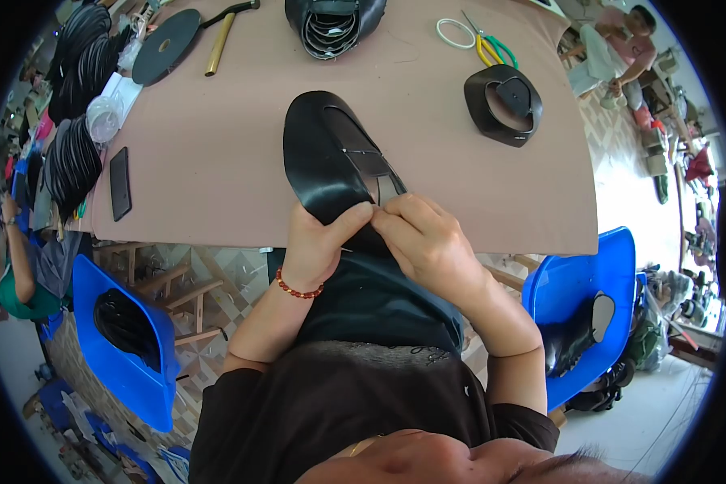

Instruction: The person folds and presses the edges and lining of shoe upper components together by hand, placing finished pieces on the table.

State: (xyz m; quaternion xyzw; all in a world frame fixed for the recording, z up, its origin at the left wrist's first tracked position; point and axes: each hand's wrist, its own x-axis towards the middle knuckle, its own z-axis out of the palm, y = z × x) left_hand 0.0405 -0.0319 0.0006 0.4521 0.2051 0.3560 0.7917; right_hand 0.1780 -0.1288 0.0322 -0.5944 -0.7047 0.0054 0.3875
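Note:
A black leather shoe piece lies at the table's front edge, its rounded end pointing away from me. My left hand, with a red bead bracelet on the wrist, holds its near left side between thumb and fingers. My right hand pinches the near right edge, close to my left thumb. Both hands nearly touch at the piece's near opening. Small pale marks show along the inner edge. The fingertips and whatever lies beneath them are partly hidden.
On the table are a hammer, a black roll, a phone, scissors, a tape ring and more black pieces. Blue chairs stand either side. People are at far right and left.

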